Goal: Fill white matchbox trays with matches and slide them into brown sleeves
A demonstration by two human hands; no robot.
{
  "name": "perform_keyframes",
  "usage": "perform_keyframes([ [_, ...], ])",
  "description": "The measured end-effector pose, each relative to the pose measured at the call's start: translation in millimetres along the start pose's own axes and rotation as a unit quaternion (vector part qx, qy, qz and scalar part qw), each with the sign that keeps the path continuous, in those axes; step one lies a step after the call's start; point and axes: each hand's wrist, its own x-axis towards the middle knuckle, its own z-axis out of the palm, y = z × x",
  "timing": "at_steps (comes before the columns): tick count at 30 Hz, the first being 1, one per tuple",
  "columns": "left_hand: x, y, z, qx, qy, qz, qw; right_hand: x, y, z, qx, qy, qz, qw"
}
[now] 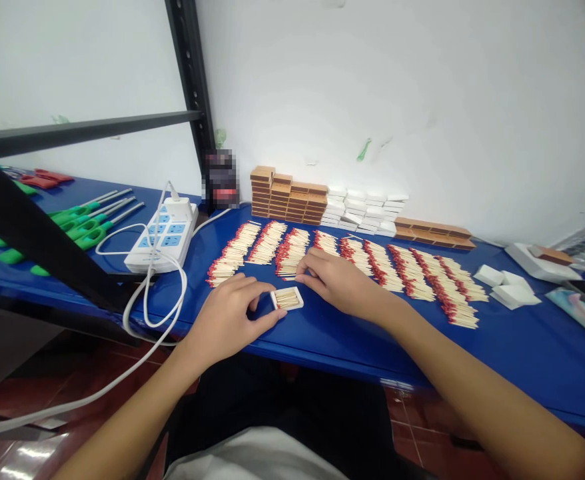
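Observation:
My left hand point(230, 317) grips a small white matchbox tray point(300, 300) at its left end, thumb on the near side and index finger on the far side. The tray sits on the blue table near its front edge, with several matches point(287, 299) lying inside. My right hand point(335, 280) is just beyond the tray to the right, its fingers curled and pinched at the tail ends of a row of red-headed matches point(292, 252). What lies between those fingertips, if anything, is hidden. More slanting match rows point(420, 280) spread to both sides.
Behind the matches stand stacked brown matchbox sleeves point(290, 200) and white trays point(365, 210). Loose white trays point(510, 287) lie at right. A white power strip point(165, 237) with looping cables is at left, beside a black shelf post point(42, 227) and green-handled tools point(80, 227).

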Motion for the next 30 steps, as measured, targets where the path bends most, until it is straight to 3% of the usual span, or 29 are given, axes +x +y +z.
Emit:
perform_keyframes([
  [7,1,1,-0.6,0.004,-0.001,0.007,1.0,-9,-20,-6,-0.008,-0.063,-0.027,0.998],
  [12,0,0,-0.4,0.007,-0.002,0.013,1.0,-6,-25,2,0.017,-0.057,-0.025,0.998],
  [17,-1,-1,-0.3,0.003,-0.004,0.013,1.0,-2,-18,7,0.057,-0.012,-0.042,0.997],
  [21,-1,-1,0.2,0.003,-0.002,0.014,1.0,3,-3,13,0.029,0.038,-0.025,0.999],
  [30,0,-1,0.7,0.003,0.002,0.017,1.0,9,7,18,0.018,0.016,0.001,1.0],
])
